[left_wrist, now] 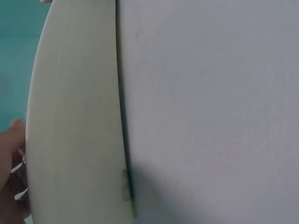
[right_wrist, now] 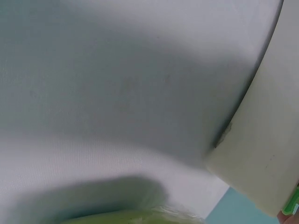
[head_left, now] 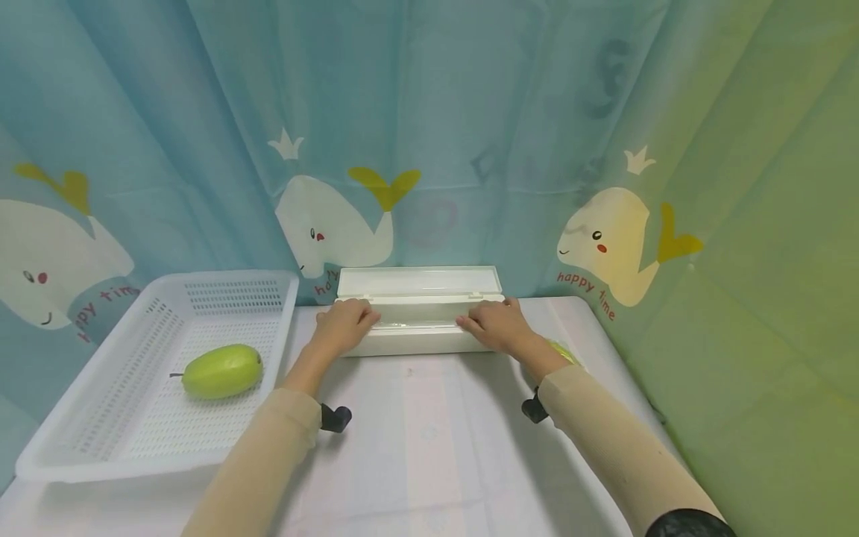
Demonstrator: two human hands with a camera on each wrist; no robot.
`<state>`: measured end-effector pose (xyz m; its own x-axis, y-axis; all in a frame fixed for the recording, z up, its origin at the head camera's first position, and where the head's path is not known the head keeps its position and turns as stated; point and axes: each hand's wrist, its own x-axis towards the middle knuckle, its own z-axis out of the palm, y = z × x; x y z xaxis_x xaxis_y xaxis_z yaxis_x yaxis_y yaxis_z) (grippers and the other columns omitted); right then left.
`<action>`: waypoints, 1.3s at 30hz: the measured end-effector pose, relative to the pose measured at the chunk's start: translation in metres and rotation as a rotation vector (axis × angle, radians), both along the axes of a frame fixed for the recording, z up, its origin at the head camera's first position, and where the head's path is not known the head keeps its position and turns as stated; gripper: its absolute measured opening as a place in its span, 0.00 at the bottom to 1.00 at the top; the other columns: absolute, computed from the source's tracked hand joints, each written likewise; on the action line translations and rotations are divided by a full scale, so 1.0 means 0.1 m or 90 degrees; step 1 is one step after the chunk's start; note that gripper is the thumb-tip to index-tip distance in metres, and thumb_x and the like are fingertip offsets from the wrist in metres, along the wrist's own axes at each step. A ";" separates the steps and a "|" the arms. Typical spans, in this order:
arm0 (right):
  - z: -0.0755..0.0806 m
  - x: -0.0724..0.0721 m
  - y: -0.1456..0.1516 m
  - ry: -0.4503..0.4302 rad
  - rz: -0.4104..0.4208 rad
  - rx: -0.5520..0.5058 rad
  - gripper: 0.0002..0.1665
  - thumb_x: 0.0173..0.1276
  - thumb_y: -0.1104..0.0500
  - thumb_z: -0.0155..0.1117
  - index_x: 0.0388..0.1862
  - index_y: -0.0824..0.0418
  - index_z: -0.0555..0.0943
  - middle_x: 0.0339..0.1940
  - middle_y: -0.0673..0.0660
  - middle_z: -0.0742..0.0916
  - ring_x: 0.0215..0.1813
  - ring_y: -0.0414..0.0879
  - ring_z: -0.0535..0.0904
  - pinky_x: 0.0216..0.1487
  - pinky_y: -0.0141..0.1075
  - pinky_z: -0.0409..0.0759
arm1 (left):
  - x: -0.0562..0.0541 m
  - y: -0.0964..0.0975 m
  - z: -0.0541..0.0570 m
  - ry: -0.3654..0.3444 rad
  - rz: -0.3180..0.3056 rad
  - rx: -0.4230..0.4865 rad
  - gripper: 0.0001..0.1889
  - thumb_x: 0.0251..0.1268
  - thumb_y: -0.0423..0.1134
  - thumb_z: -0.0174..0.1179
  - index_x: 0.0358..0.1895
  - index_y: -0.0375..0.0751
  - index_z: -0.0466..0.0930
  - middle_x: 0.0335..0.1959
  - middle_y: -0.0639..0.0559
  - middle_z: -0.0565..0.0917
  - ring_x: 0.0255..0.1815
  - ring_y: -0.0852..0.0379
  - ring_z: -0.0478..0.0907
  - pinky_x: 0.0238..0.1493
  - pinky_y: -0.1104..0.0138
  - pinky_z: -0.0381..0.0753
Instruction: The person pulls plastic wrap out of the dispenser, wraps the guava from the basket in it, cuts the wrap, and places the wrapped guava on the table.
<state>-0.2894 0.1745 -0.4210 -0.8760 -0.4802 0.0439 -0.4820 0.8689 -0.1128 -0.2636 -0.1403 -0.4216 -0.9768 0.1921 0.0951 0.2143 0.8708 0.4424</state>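
Observation:
A long white cling film dispenser (head_left: 419, 343) lies across the far side of the table, its hinged lid (head_left: 417, 281) raised at the back. Something clear and shiny, like film, shows along its opening. My left hand (head_left: 344, 326) grips the left end, thumb on the inner side. At the opposite end my right hand (head_left: 498, 325) holds on in the same way. Fingers (left_wrist: 9, 154) show past the dispenser's edge in the left wrist view. A small green part (right_wrist: 291, 203) sits beside a fingertip in the right wrist view. Most fingers are hidden.
A white plastic basket (head_left: 94, 471) stands at left, with a green papaya-like fruit (head_left: 223, 371) in it. A yellow-green thing in clear wrap (right_wrist: 126, 217) lies beyond my right forearm, mostly hidden. Curtains (head_left: 456, 149) hang close behind the table and along its right side.

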 end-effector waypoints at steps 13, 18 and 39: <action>-0.01 0.00 -0.02 0.009 -0.042 -0.082 0.17 0.79 0.45 0.51 0.32 0.52 0.75 0.29 0.49 0.78 0.36 0.46 0.74 0.52 0.56 0.67 | -0.05 0.04 -0.07 0.074 0.054 -0.003 0.18 0.76 0.53 0.53 0.34 0.43 0.80 0.25 0.51 0.76 0.33 0.49 0.75 0.42 0.45 0.73; -0.02 -0.01 -0.02 0.008 -0.053 -0.088 0.18 0.79 0.43 0.51 0.33 0.52 0.75 0.28 0.49 0.80 0.37 0.47 0.76 0.53 0.56 0.67 | -0.05 0.03 -0.08 0.092 0.055 -0.001 0.18 0.76 0.53 0.53 0.31 0.44 0.76 0.24 0.51 0.74 0.31 0.48 0.74 0.38 0.48 0.73; 0.01 -0.03 0.08 0.028 0.000 -0.146 0.17 0.78 0.44 0.53 0.45 0.56 0.76 0.23 0.46 0.82 0.31 0.45 0.80 0.58 0.58 0.68 | 0.04 -0.12 0.13 0.054 -0.041 -0.042 0.08 0.73 0.40 0.59 0.45 0.41 0.84 0.36 0.47 0.78 0.39 0.47 0.77 0.40 0.52 0.79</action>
<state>-0.2926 0.1824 -0.4199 -0.8707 -0.4537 0.1898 -0.4911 0.8226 -0.2866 -0.2599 -0.1520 -0.4086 -0.9514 0.2620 0.1620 0.3043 0.8806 0.3633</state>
